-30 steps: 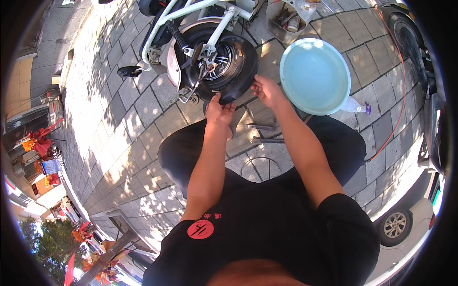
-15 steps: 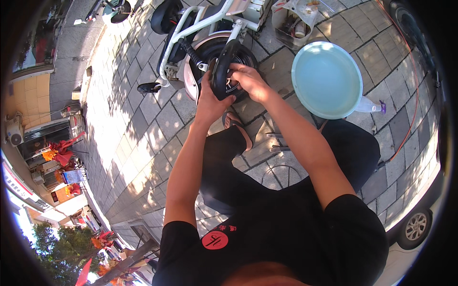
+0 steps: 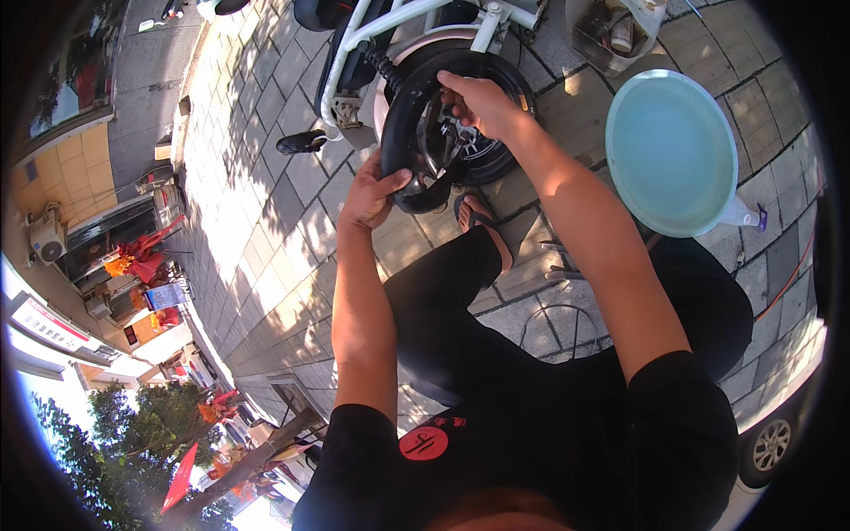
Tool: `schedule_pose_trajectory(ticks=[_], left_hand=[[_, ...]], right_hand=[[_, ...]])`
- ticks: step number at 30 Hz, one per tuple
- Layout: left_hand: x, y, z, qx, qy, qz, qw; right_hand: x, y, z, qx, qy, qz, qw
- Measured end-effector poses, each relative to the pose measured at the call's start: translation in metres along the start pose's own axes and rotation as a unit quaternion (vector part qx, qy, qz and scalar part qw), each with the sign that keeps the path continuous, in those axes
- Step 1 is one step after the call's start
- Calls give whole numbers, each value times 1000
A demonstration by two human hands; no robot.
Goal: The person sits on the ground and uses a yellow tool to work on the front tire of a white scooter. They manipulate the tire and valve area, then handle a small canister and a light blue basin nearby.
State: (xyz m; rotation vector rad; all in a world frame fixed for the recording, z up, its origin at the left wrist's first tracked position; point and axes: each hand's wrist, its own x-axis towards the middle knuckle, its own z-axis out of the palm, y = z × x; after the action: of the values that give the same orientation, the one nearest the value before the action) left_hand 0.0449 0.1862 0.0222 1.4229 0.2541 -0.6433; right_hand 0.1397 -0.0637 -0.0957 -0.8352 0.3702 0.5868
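Observation:
A black rubber tyre (image 3: 403,133) stands tilted between my hands, in front of the scooter's rear part. My left hand (image 3: 372,193) is closed on its lower left side, thumb lying over the rubber. My right hand (image 3: 482,104) grips the upper right part, with the thumb on the outer face and fingers curled inside the ring. Behind it, the wheel (image 3: 509,150) with its dark rim is partly covered by the tyre and my right hand. The white scooter frame (image 3: 361,35) and a black spring shock absorber (image 3: 381,64) rise beyond.
To my right stands a pale blue basin (image 3: 673,155) of water, with a clear bottle (image 3: 742,212) beside it. A bin of parts (image 3: 611,35) sits farther off. Metal tools (image 3: 560,261) and a thin wire loop (image 3: 562,323) lie on the paving near my legs.
The tyre has turned from nearly edge-on to showing its open ring. My hands have moved apart, the left lower and the right higher. The view has shifted left.

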Motion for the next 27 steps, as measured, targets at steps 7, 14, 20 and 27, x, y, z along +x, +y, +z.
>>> schedule_pose_trajectory(ticks=[7, 14, 20, 27], left_hand=[[3, -3, -24, 12, -27, -52, 998], [2, 3, -24, -11, -47, -56, 997], [2, 3, -22, -8, -28, -52, 998], [6, 17, 12, 155, -3, 43, 987]], right_hand=[[19, 14, 19, 87, 25, 13, 996], [12, 9, 33, 52, 95, -7, 994], [12, 7, 42, 58, 131, -24, 989], [14, 12, 17, 80, 137, -6, 987]])
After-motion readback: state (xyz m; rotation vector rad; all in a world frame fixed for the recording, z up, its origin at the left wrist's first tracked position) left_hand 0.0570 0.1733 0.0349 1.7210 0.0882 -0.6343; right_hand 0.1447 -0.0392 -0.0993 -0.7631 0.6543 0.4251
